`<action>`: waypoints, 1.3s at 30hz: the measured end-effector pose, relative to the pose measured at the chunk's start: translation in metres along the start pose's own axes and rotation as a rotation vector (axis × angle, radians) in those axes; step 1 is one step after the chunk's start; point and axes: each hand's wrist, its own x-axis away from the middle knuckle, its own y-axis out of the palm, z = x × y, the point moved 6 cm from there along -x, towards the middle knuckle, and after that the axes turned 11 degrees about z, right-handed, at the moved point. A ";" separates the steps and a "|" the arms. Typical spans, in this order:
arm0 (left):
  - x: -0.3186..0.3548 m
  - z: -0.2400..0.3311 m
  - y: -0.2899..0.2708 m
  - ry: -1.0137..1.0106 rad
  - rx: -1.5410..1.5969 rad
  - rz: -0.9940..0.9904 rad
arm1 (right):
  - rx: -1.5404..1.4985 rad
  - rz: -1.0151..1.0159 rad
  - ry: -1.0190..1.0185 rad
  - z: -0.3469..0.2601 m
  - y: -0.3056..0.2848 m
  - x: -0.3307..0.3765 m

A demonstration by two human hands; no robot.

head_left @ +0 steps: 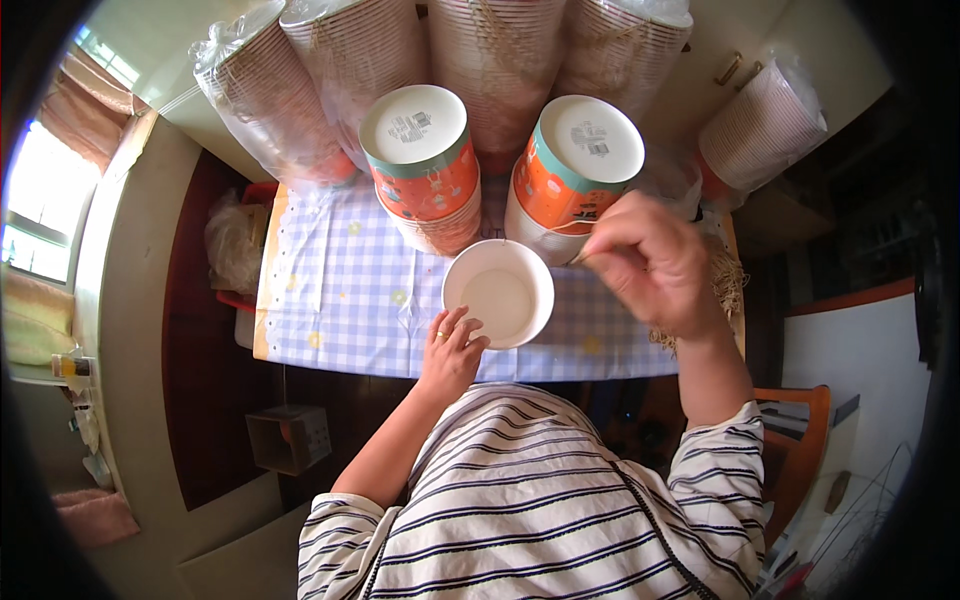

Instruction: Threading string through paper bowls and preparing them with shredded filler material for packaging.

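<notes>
A white paper bucket (500,290) stands mouth-up near the table's front edge, its inside showing bare. My left hand (455,345), with a ring on one finger, grips its near left rim, fingertips over the edge. To the right, my right hand (650,265) is raised above the table, fingers pinched on a thin, pale cord (572,226) that juts out to the left. Behind the bucket stand two stacks of upside-down paper buckets: an orange and teal left stack (425,185) and a similar right stack (565,190), nearest my right hand.
Tall plastic-wrapped bucket stacks (497,60) line the back, with another wrapped stack (765,125) at far right. Bundles of pale cord (730,280) lie at the right table edge. A blue-checked cloth (340,290) covers the table. A wooden chair (805,440) stands lower right.
</notes>
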 end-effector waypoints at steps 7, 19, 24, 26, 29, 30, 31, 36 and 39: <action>0.012 -0.009 -0.015 0.068 -0.010 0.015 | -0.096 -0.535 0.165 0.074 0.109 0.119; 0.022 -0.022 -0.019 0.206 0.006 0.043 | 0.553 -0.287 -0.072 0.110 0.104 0.101; 0.022 -0.027 -0.021 -0.090 0.058 0.119 | 0.630 -0.482 0.058 0.137 0.114 0.117; 0.030 -0.035 -0.023 -0.405 0.172 0.201 | 0.650 -0.456 0.054 0.133 0.113 0.120; 0.068 -0.052 -0.002 -1.113 0.817 0.292 | 0.684 -0.407 0.090 0.124 0.109 0.123; 0.065 -0.049 -0.005 -1.113 0.815 0.291 | 0.700 -0.385 0.126 0.123 0.107 0.125; 0.065 -0.045 -0.003 -1.225 0.873 0.231 | 0.699 -0.383 0.128 0.121 0.107 0.128; 0.059 -0.038 0.003 -1.218 0.702 0.049 | 0.701 -0.328 0.138 0.118 0.108 0.140; 0.059 -0.034 0.002 -1.273 0.776 0.076 | 0.613 -0.142 0.072 0.100 0.100 0.129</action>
